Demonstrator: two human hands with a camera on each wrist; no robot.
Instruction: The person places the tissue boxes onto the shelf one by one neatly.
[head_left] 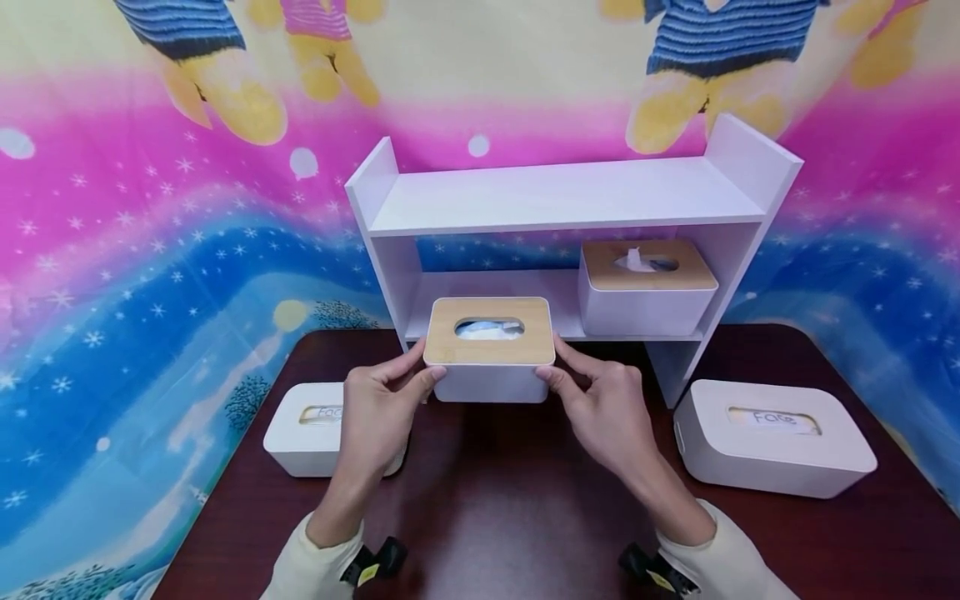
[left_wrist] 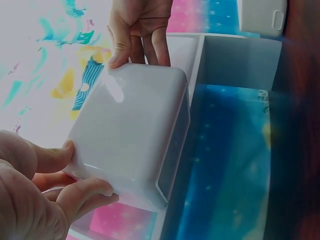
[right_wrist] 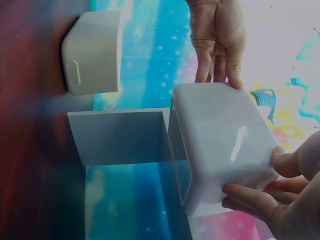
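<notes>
Between both hands is a white tissue box (head_left: 491,385) with a light wooden lid, held level in front of the lower shelf's left part. White tissue shows through its oval slot. My left hand (head_left: 375,417) pinches the box's left end with thumb and fingers; my right hand (head_left: 613,412) grips the right end the same way. In the left wrist view the box's smooth white underside (left_wrist: 127,120) shows, off the table. A similar wooden-lidded tissue box (head_left: 648,310) stands on the right of the lower shelf.
A white two-tier shelf unit (head_left: 570,200) stands at the back of the dark wooden table (head_left: 510,508). A white box labelled "Face" (head_left: 780,462) sits at right; a similar one (head_left: 300,437) at left is partly hidden by my left hand. A printed cloth (head_left: 150,333) hangs behind.
</notes>
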